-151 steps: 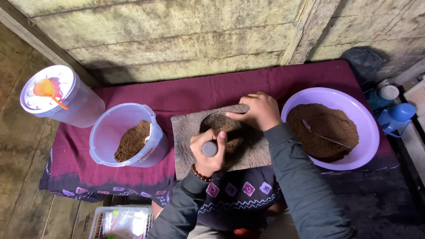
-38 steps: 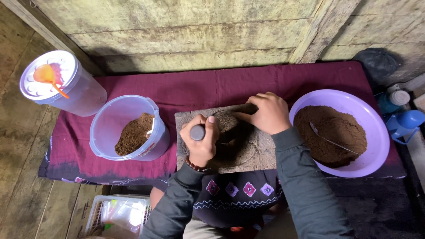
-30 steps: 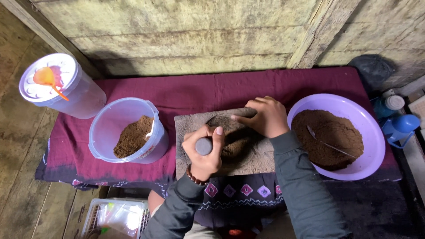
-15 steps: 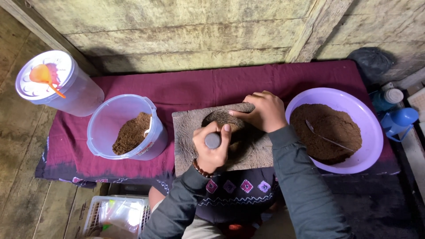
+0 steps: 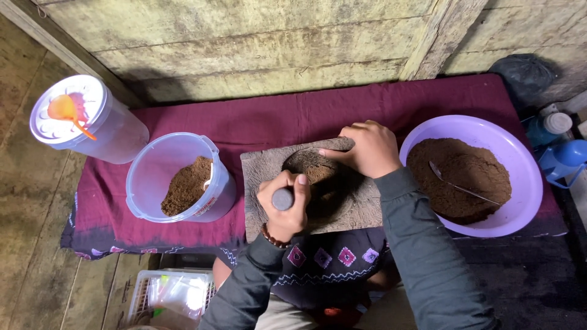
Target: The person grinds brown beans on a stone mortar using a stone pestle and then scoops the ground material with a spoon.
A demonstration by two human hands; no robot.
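Showing one stone slab (image 5: 318, 195) on the maroon cloth (image 5: 275, 122), head view records the left hand (image 5: 284, 201) clenched around one grey pestle (image 5: 282, 199), right hand (image 5: 367, 148) gripping the slab's far edge, two containers of brown powder (image 5: 186, 189) alongside, pestle's lower end hidden.

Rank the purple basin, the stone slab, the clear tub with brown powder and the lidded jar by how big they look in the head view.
1. Purple basin and stone slab: they look about alike; hands cover part of the slab.
2. Clear tub.
3. Lidded jar, only slightly smaller-looking than the tub.
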